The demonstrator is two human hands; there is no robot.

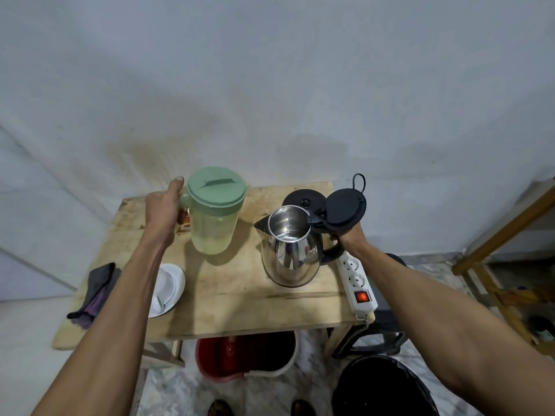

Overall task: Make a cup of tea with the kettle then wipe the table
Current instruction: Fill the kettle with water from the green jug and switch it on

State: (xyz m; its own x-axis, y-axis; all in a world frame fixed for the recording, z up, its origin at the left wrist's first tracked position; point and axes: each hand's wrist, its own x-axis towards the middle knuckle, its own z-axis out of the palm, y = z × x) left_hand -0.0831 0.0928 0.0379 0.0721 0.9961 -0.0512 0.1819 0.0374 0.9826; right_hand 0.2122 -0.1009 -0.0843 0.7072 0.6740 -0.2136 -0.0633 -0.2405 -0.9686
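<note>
A steel kettle (289, 253) stands on the wooden table (240, 307) with its black lid (345, 210) flipped open; some water shows inside. My right hand (350, 235) grips its black handle. Its round black base (303, 199) sits behind it. My left hand (163, 205) holds the handle of a pale green water jug (214, 217) with a green lid, which stands upright at the back left. A white cup on a saucer (168, 288) sits at the front left, partly hidden by my left arm. A dark grey and purple cloth (96, 291) lies at the left edge.
A white power strip (357, 282) with a lit red switch lies along the table's right edge. A small red-orange packet (184, 223) peeks out behind the jug. Under the table stands a red bucket (240, 355); a black bin (384, 388) and wooden shelf (504, 265) are to the right.
</note>
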